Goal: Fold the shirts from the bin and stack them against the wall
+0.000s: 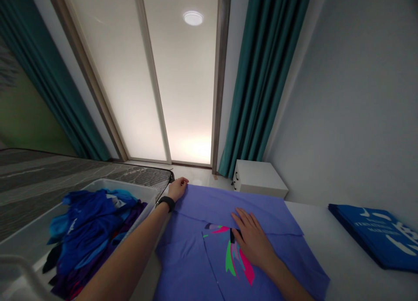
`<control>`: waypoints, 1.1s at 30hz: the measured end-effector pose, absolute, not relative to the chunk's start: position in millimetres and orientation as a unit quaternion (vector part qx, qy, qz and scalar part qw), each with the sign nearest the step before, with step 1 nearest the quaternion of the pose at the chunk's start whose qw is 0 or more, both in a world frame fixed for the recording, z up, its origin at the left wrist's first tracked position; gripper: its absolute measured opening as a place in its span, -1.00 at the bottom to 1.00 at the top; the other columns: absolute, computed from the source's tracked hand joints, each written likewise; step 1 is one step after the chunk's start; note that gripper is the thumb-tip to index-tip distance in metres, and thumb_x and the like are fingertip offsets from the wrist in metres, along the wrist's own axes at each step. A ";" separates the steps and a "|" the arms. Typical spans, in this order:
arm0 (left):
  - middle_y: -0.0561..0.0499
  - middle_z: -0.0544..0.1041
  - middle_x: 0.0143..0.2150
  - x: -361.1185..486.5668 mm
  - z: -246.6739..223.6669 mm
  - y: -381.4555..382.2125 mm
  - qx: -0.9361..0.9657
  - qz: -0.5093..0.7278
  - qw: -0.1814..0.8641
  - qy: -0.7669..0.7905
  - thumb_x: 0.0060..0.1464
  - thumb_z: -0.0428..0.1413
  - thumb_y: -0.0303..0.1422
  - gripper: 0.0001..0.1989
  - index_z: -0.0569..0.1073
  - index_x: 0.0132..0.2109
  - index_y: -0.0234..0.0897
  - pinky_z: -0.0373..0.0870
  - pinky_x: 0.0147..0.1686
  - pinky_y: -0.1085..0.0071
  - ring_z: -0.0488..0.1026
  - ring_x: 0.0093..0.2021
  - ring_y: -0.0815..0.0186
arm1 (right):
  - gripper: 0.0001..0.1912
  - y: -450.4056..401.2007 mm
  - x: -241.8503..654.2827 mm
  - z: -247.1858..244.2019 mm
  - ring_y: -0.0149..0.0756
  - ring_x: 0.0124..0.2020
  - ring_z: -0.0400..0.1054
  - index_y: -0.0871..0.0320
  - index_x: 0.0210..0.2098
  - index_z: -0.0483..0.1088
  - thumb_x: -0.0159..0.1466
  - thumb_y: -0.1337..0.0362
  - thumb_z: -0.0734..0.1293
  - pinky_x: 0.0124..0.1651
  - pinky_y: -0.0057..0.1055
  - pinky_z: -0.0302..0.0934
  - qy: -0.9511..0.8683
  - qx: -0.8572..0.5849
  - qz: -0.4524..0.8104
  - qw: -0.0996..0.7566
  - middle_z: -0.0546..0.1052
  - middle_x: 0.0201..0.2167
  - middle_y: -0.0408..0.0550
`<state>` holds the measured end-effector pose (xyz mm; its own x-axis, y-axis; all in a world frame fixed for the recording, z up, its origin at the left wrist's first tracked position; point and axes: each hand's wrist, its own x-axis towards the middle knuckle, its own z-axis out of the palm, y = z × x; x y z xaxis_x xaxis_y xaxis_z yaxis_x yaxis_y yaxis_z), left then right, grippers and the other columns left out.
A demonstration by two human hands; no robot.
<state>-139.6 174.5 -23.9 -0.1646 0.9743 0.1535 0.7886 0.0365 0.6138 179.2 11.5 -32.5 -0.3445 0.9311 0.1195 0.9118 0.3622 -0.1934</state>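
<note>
A purple garment (183,249) with a bright pink, green and black print lies spread over the white table, its far part folded back as a wide band across the top. At the far left corner of that band, the fingers of my left hand (178,188) are curled closed on the cloth edge. A dark band circles the left wrist. My right hand (254,239) rests flat on the garment, fingers stretched out across the fold's edge and partly covering the print.
Left of the table, a white plastic bin (127,185) holds a heap of blue and purple clothes (94,227). A folded blue item with white lettering (379,235) lies at the right. Beyond stand a small white cabinet (259,175), green curtains (261,75) and frosted sliding doors (183,88).
</note>
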 end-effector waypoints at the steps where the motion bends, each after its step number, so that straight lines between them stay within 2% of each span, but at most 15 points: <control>1: -0.02 0.59 -0.26 -141.6 -24.2 174.5 0.631 0.297 0.155 0.700 0.13 0.02 -0.38 -0.80 0.54 -0.19 -0.23 0.29 -0.14 0.38 0.49 -0.17 0.21 | -0.45 11.6 179.4 -32.4 -0.20 0.38 -0.09 0.10 0.30 0.17 0.41 0.05 0.01 0.40 -0.09 -0.28 -0.818 -0.563 0.047 0.105 0.14 0.35 -0.01; 7: -0.07 0.58 -0.21 -146.0 -23.5 168.2 0.651 0.307 0.156 0.676 0.16 0.01 -0.33 -0.75 0.54 -0.11 -0.27 0.31 -0.10 0.37 0.48 -0.15 0.22 | -0.45 12.5 179.2 -33.7 -0.20 0.38 -0.09 0.10 0.30 0.17 0.41 0.05 0.00 0.40 -0.09 -0.29 -0.819 -0.562 0.048 0.104 0.13 0.36 -0.02; 14: -0.04 0.59 -0.14 -150.6 -19.9 155.8 0.658 0.345 0.195 0.640 0.13 0.00 -0.40 -0.75 0.54 -0.13 -0.25 0.33 -0.02 0.38 0.48 -0.09 0.25 | -0.45 13.1 181.9 -37.7 -0.19 0.37 -0.06 0.11 0.29 0.18 0.40 0.05 0.00 0.39 -0.08 -0.26 -0.820 -0.560 0.049 0.111 0.14 0.35 0.01; 18: -0.02 0.59 -0.24 -152.2 -22.7 155.0 0.640 0.386 0.217 0.628 0.12 -0.05 -0.43 -0.73 0.53 -0.16 -0.27 0.38 -0.11 0.41 0.51 -0.20 0.28 | -0.53 14.9 164.9 -24.2 -0.14 0.30 0.06 0.12 0.21 0.28 0.38 0.14 0.08 0.36 -0.07 -0.19 -0.830 -0.540 0.036 0.135 0.29 0.25 0.07; 21: -0.02 0.58 -0.29 -153.5 -26.7 156.2 0.619 0.423 0.227 0.622 0.11 -0.08 -0.42 -0.72 0.51 -0.17 -0.29 0.39 -0.17 0.42 0.51 -0.25 0.30 | -0.66 21.2 129.6 -4.1 -0.19 0.11 0.25 0.10 0.07 0.39 0.36 0.25 0.15 0.29 -0.16 -0.07 -0.860 -0.482 0.048 0.161 0.47 0.02 0.02; 23: -0.03 0.58 -0.32 -155.5 -29.6 156.7 0.600 0.449 0.231 0.621 0.12 -0.10 -0.40 -0.71 0.49 -0.16 -0.30 0.40 -0.20 0.42 0.50 -0.27 0.29 | -0.74 28.9 98.5 7.3 -0.24 -0.03 0.31 0.08 -0.06 0.44 0.36 0.30 0.17 0.14 -0.27 0.08 -0.877 -0.447 0.066 0.164 0.52 -0.12 -0.03; 26: -0.03 0.56 -0.39 -159.2 -33.3 156.5 0.575 0.484 0.240 0.615 0.15 -0.11 -0.34 -0.71 0.47 -0.15 -0.32 0.40 -0.26 0.41 0.49 -0.33 0.29 | -0.79 43.9 51.1 14.6 -0.27 -0.06 0.31 0.09 -0.12 0.44 0.37 0.34 0.18 0.04 -0.33 0.09 -0.898 -0.404 0.066 0.162 0.52 -0.15 -0.06; 33: 0.02 0.49 -0.51 -161.6 -36.9 155.1 0.544 0.534 0.256 0.594 0.15 -0.09 -0.26 -0.71 0.45 -0.19 -0.31 0.37 -0.36 0.41 0.44 -0.45 0.31 | -0.85 68.1 -9.1 5.7 -0.21 -0.03 0.30 0.11 -0.14 0.41 0.34 0.24 0.25 0.02 -0.30 0.10 -0.907 -0.394 0.031 0.143 0.49 -0.14 -0.04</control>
